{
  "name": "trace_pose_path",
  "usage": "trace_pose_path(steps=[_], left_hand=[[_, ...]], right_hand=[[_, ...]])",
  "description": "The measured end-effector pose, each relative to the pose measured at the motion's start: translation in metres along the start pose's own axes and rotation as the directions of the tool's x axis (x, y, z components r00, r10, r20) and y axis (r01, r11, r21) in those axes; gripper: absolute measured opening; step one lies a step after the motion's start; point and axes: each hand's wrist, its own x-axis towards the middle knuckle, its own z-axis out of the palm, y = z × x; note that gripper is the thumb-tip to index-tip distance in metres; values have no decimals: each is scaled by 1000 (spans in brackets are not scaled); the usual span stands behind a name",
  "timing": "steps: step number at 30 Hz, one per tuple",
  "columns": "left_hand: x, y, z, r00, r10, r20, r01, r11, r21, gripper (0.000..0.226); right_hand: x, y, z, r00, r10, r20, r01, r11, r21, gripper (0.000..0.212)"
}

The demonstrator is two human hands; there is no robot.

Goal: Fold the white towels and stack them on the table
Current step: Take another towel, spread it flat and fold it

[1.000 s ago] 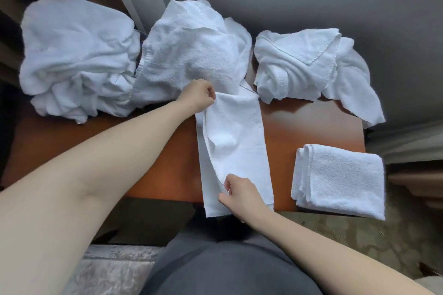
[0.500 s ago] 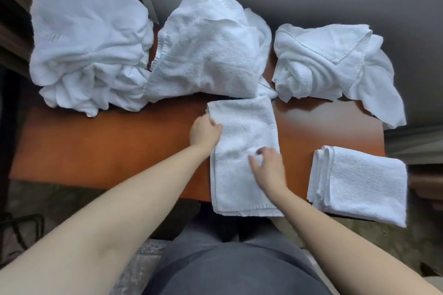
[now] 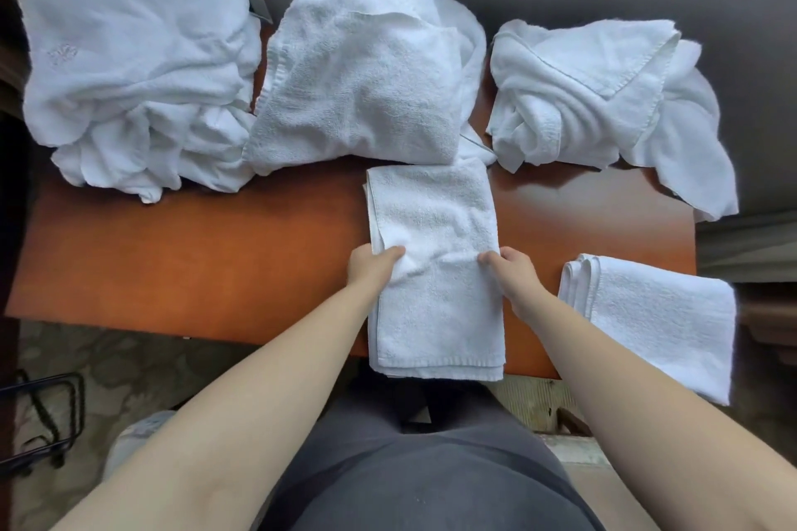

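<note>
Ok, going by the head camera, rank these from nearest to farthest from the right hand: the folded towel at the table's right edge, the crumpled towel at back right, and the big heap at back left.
Measured from the right hand:
1. The folded towel, just to its right at the table's near right edge.
2. The crumpled towel, beyond it at back right.
3. The big heap, across the table at back left.

White towel being folded point(image 3: 433, 272) lies as a long narrow strip at the centre of the counter point(image 3: 194, 263), layered, its near hem hanging just over the front edge and creases bunched across its middle. Folded towel point(image 3: 655, 323) sits flat at the right front corner, stacked edges facing left, partly overhanging. Three crumpled white heaps line the far edge: left pile point(image 3: 129, 65), middle pile point(image 3: 366, 73), right pile point(image 3: 604, 95).
</note>
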Motion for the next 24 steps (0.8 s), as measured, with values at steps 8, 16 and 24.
trace_pose_path(steps=[8,16,24], left_hand=[[-31,18,-29,980,166,113,-128,950,-283,36],[-77,52,-52,832,537,137,-537,843,-42,83],[-90,60,-43,669,742,47,-627,529,572,39]], right_hand=[[-46,-12,-19,980,-186,-68,197,940,278,35],[-85,-36,-50,838,-545,-24,544,831,118,49],[-91,-40,-59,686,-718,-122,628,667,-401,43]])
